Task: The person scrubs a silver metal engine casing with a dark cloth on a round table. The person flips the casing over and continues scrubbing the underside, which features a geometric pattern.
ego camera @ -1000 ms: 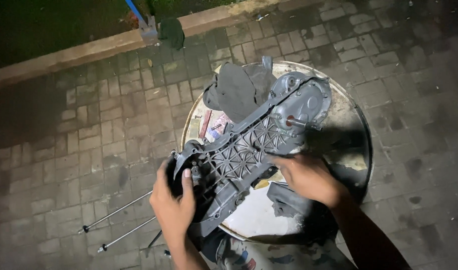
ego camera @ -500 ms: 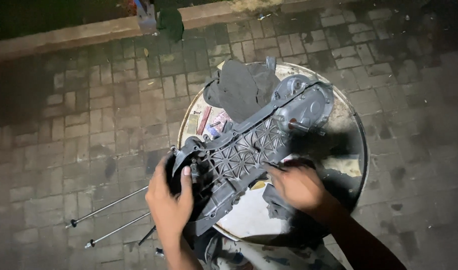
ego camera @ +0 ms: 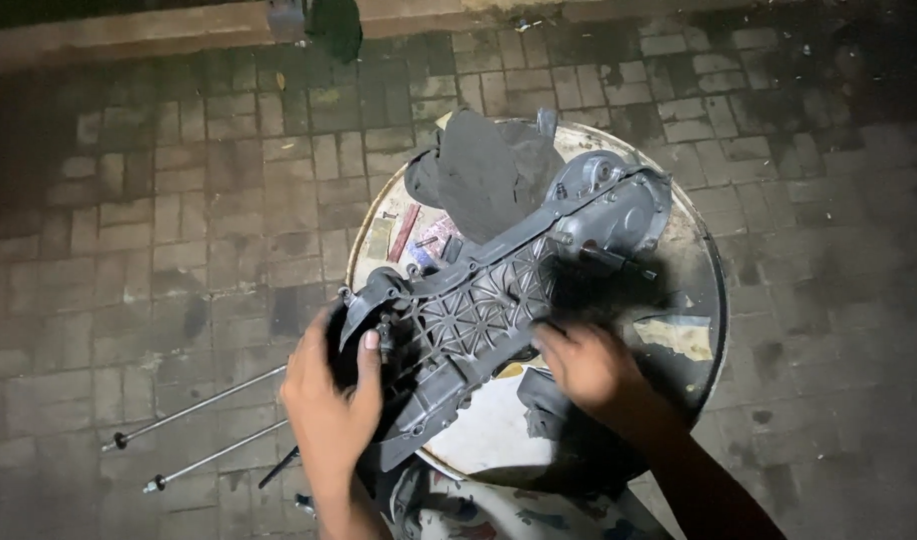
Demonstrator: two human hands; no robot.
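A long grey metal engine casing (ego camera: pixel 499 300) with ribbed inner webbing lies tilted across a round metal drum top (ego camera: pixel 694 250). My left hand (ego camera: pixel 329 410) grips the casing's near left end, thumb over its edge. My right hand (ego camera: pixel 589 365) rests at the casing's lower right edge, fingers curled against it; whether it holds anything small is hidden. A dark rag (ego camera: pixel 484 170) lies at the drum's far side, behind the casing.
Two long thin metal rods (ego camera: pixel 194 435) lie on the brick paving left of the drum. Small parts and a reddish strip (ego camera: pixel 404 232) sit on the drum's left side. A torn paper scrap (ego camera: pixel 684 335) lies at its right. A low kerb (ego camera: pixel 129 35) runs along the back.
My right hand has slid down and right along the casing's lower edge. The left hand keeps its grip on the near end. The view has shifted slightly.
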